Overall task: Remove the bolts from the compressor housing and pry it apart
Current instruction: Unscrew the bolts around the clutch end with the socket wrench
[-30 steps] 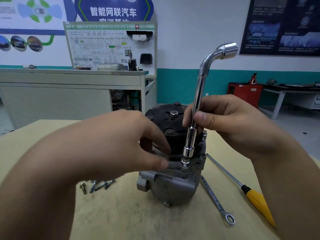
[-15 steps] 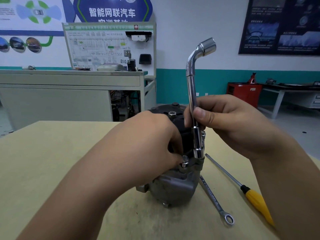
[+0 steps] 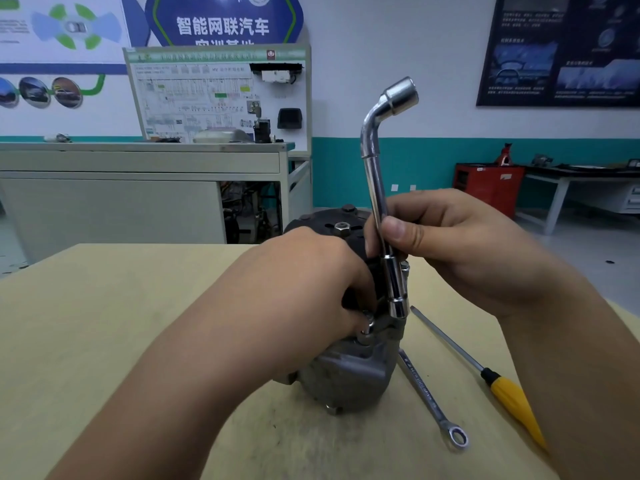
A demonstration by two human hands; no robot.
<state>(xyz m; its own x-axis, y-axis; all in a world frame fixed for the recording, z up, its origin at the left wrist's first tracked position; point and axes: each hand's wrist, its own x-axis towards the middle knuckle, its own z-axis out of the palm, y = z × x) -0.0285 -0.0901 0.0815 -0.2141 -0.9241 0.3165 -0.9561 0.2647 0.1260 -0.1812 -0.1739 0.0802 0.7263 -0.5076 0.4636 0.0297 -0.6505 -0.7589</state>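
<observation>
Compressor housing [image 3: 349, 372] stood upright near the middle of the table [image 3: 104, 323], grey cast body down. Black clutch plate [image 3: 349, 220] was on top, with a hex nut [image 3: 342, 227] at its centre.

A bolt [image 3: 367, 325] sat in the near flange, head up. Left hand [image 3: 304, 289] lay over the left side of the housing, fingers curled, fingertips pinching that bolt at its head. A second bolt [image 3: 404, 268] showed on the flange further back, just behind the wrench.

Right hand [image 3: 460, 251] gripped the shaft of the L-shaped socket wrench [image 3: 377, 188], thumb pressed across the front, fingers wrapped behind. The wrench was held near upright, bent end at the top and pointing right. Its lower socket was just beside the pinched bolt, on the bolt's right, not over it. Contact between socket and flange could not be told.

On the table right of the housing lay a ring spanner [image 3: 433, 400], ring end toward the camera, other end close to the housing base. Further right, apart from it, lay a screwdriver [image 3: 512, 400] with a yellow handle, its blade pointing away from the camera.
</observation>
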